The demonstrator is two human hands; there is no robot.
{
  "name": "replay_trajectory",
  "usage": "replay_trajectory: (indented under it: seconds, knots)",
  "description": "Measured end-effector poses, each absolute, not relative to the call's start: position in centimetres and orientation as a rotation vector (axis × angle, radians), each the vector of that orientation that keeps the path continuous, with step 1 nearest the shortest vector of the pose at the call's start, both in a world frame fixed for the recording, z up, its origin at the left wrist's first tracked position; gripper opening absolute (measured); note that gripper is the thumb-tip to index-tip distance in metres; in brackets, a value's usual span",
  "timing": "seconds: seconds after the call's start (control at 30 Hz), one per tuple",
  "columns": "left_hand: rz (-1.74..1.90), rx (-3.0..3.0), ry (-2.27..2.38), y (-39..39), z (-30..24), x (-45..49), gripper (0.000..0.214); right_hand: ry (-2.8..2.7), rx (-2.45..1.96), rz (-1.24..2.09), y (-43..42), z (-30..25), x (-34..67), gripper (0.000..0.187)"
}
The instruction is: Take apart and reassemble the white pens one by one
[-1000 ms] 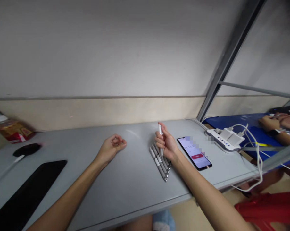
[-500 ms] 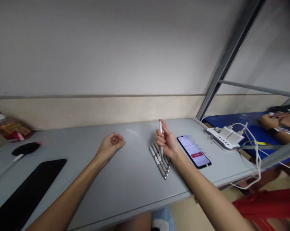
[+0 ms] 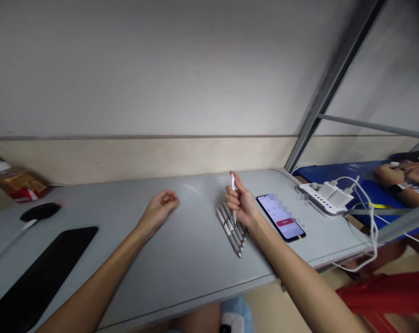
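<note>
My right hand (image 3: 243, 203) has its fingers wrapped round a white and grey ballpoint pen (image 3: 233, 181), held upright with the thumb near its top end. Just below that hand, several matching pens (image 3: 232, 234) lie side by side in a slanted row on the grey desk (image 3: 181, 268); the hand hides part of the row. My left hand (image 3: 161, 206) rests on the desk left of the pens, fingers loosely curled in and nothing seen in them.
A phone (image 3: 281, 218) with its screen lit lies right of my right hand. Beyond it are a white power strip (image 3: 322, 200) with plugs and cables. A black mat (image 3: 46, 277), a dark round object (image 3: 40, 212) and a jar (image 3: 18, 182) are at left. Another person's hands (image 3: 391, 175) are at far right.
The view has shifted slightly. Both hands keep nearly the same place and pose, with the pen still upright in my right hand.
</note>
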State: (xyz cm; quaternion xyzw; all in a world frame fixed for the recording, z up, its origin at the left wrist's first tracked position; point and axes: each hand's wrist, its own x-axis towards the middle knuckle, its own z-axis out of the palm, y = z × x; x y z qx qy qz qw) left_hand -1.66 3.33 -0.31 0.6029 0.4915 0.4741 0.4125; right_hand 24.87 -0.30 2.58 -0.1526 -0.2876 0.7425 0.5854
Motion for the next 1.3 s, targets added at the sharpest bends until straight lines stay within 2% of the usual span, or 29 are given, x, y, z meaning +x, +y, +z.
replay_trajectory:
  seconds: [0.37,0.67,0.73,0.8,0.93,1.03,1.17,1.3]
  knots:
    - [1.227,1.499,1.153,3.1,-0.1,-1.6,0.023,-0.702,-0.379,1.751,0.0,2.3,24.8,0.009]
    - [1.253,1.595,1.156,3.5,-0.8,-2.1,0.027,-1.203,-0.595,1.73,-1.9,2.2,22.2,0.031]
    - [1.238,1.591,1.133,3.5,-0.7,-2.2,0.027,-1.369,-0.706,1.613,-2.1,1.7,21.6,0.027]
    - [1.231,1.599,1.107,3.3,-0.6,-2.2,0.027,-1.635,-0.859,1.361,-2.3,1.3,21.2,0.022]
    - [1.256,1.609,1.101,3.2,-0.3,-2.2,0.025,-2.096,-1.216,0.484,-3.3,1.0,21.1,0.02]
    - [1.293,1.586,1.12,3.1,-0.1,-2.1,0.025,-2.223,-1.446,0.091,-4.2,1.0,21.1,0.025]
    - [1.346,1.517,1.11,2.9,0.2,-1.9,0.029,-2.213,-1.716,-0.022,-5.1,1.0,21.4,0.034]
    - [1.37,1.476,1.058,2.9,0.3,-1.8,0.034,-2.12,-1.95,0.085,-5.5,1.0,22.2,0.061]
